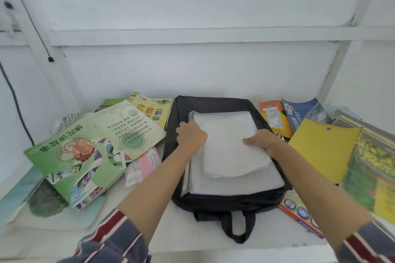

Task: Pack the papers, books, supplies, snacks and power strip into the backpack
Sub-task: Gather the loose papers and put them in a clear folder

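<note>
A black backpack [215,102] lies open and flat in the middle of the white surface. A stack of white papers [228,147] lies inside it. My left hand [190,135] grips the stack's left edge near its far corner. My right hand [260,142] holds the right edge, thumb on top. Green picture books [85,145] lie to the left, with a pink snack packet [145,164] beside the bag. On the right are an orange snack packet [274,117], a blue book [303,111] and a yellow folder [322,147].
A large landscape-cover book [372,175] fills the right edge. A colourful supply box [299,211] lies at the bag's near right corner. White walls and shelf rails enclose the surface; a black cable [15,100] hangs at the far left.
</note>
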Motion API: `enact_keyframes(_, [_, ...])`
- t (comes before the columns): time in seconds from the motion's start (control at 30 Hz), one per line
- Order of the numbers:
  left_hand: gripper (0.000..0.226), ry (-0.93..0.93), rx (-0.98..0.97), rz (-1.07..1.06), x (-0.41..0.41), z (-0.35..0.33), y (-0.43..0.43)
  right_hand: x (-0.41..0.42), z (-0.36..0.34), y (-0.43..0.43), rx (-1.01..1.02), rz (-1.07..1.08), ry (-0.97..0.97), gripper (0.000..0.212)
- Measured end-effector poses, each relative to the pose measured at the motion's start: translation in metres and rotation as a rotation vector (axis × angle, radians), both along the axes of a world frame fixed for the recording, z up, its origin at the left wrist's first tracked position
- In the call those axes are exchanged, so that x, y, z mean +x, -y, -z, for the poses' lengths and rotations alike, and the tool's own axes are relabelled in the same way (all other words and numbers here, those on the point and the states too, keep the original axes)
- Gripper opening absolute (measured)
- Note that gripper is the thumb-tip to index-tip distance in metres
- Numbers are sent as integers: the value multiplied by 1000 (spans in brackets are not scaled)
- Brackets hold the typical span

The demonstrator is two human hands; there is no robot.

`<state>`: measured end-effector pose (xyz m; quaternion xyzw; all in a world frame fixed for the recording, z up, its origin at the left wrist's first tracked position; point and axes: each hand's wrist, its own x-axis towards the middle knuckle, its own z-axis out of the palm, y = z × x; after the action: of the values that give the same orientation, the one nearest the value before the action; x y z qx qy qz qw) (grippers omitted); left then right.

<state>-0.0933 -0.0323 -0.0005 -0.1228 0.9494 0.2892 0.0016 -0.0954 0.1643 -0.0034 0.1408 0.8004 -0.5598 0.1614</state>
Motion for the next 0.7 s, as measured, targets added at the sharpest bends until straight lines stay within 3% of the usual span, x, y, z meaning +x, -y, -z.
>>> enact_keyframes(0.1, [51, 133, -9, -38, 1, 18, 8, -13, 5, -15, 275, -37, -36, 55])
enact_keyframes(0.33, [66, 136, 38, -62, 2, 29, 1, -14, 3, -19, 571, -101, -166, 54])
enact_keyframes(0.53, [87, 143, 206, -117, 0, 23, 2, -15, 3, -19, 606, -146, -137, 54])
enact_keyframes(0.7, [95, 164, 461, -153, -2, 19, 7, -19, 1, -22, 497, -126, -89, 61])
